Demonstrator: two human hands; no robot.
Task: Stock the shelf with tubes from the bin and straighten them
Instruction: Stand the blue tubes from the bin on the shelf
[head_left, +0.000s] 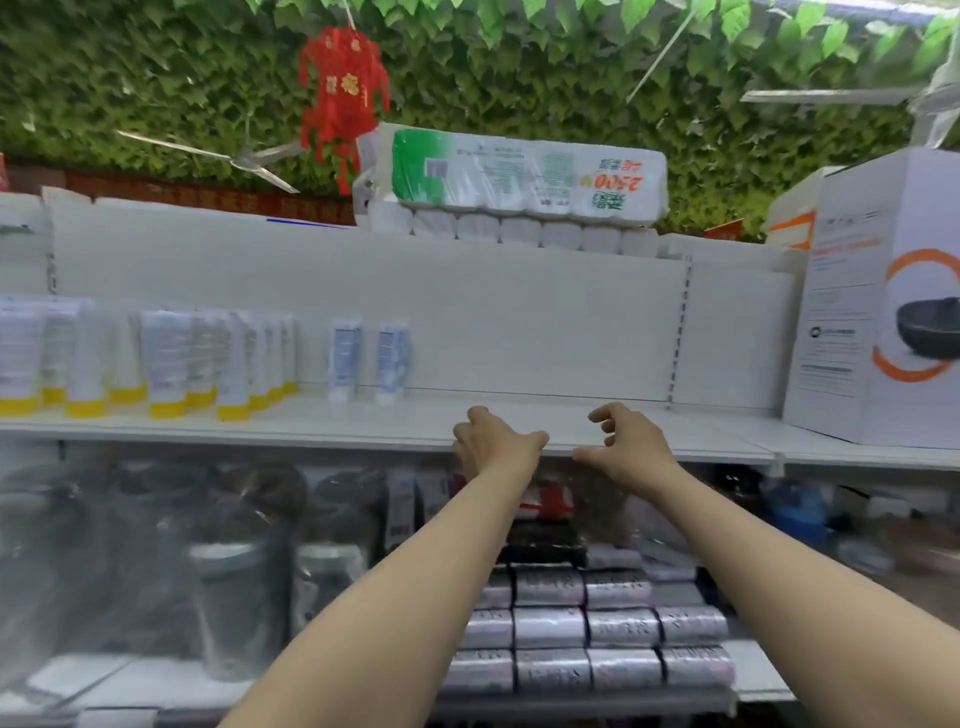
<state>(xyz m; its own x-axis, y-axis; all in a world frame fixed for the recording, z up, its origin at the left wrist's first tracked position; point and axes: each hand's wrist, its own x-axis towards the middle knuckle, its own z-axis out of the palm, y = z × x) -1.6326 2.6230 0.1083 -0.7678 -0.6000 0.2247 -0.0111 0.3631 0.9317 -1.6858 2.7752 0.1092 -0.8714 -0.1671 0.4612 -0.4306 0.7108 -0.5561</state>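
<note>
Fingers (602, 413) of the right hand (626, 447) are loosely curled, gripping nothing. Left hand (496, 441) is the same: curled and empty as far as visible, fingertips partly hidden. Both hands are at the front edge of the shelf (649, 423), near each other but not touching.

Two blue-white tubes (344, 358) stand upright on their caps at the back of that shelf, side by side, left of the hands. Further left is a packed row of yellow-capped tubes (166, 364), also cap-down.

A white box (878, 312) sits at the right end of the shelf. A toilet paper pack (514, 176) lies on top of the unit. Wrapped packs (587, 629) are on the shelf below.
</note>
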